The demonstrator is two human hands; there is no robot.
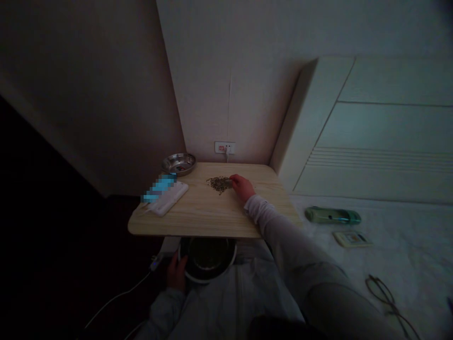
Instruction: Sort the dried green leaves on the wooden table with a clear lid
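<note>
On the wooden table (205, 212) lies a scattered pile of small dark grains (217, 184), like seeds or peppercorns. My right hand (242, 187) reaches over the table to the pile's right edge, its thumb and fingers pinched together. Something greyish shows at the fingertips, too dim to name. Below the table's front edge, at my lap, is a round dark bowl (208, 274) with a pale rim, partly covered by the tabletop. My left hand (177, 272) grips its left side; what is inside looks dark green and unclear.
A steel bowl (179, 164) stands at the table's back left corner. In front of it are a lit phone (159, 188) and a white power bank (168, 199). To the right, a green bottle (332, 216), a pale packet (352, 239) and glasses (384, 293) lie on the bed.
</note>
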